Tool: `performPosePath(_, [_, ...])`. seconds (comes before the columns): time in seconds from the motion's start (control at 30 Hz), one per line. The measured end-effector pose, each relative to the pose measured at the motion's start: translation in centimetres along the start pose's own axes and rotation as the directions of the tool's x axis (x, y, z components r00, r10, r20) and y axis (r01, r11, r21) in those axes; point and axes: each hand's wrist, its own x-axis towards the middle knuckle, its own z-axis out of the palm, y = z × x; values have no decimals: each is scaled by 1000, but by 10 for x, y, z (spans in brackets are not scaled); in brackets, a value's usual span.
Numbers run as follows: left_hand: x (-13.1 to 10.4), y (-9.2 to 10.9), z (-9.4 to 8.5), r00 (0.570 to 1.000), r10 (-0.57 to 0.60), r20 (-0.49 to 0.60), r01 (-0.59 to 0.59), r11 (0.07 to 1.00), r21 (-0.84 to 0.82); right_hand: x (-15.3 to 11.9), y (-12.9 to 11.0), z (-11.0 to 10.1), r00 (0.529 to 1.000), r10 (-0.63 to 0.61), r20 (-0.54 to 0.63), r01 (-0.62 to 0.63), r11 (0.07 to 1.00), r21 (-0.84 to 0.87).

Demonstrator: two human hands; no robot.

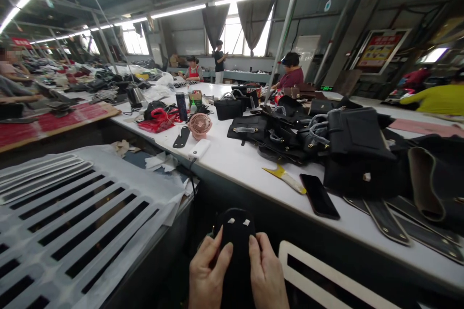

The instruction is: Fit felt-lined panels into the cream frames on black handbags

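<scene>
A black piece with a rounded top end [237,251] is held upright between my hands, low in the middle of the view. Two small pale, shiny bits sit near its top. My left hand [208,270] grips its left edge, thumb on the front face. On the right edge, my right hand [266,273] pinches it with thumb and fingers. The lower part of the piece runs out of the frame. Beyond it, on the white table [232,164], lie a black phone [319,196] and a yellow-handled tool [284,177].
Black bags [357,140] and straps [386,222] are heaped at right. A pink fan [200,126], white power bank [199,149] and red bag [157,118] stand further back. Slatted grey sheets [90,217] lie left, a pale frame [319,275] lower right. Several people work beyond.
</scene>
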Motion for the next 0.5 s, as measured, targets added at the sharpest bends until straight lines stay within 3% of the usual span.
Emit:
performPosePath(0.2, [-1,-2,6,999,16,36,-16,1000,-1,-6,16,5,990,-14,-142,14,1000,-1])
performPosePath(0.5, [11,9,10,999,-2,44,1,1000,26,-5,19,4,990,43,-132,-44,999,-6])
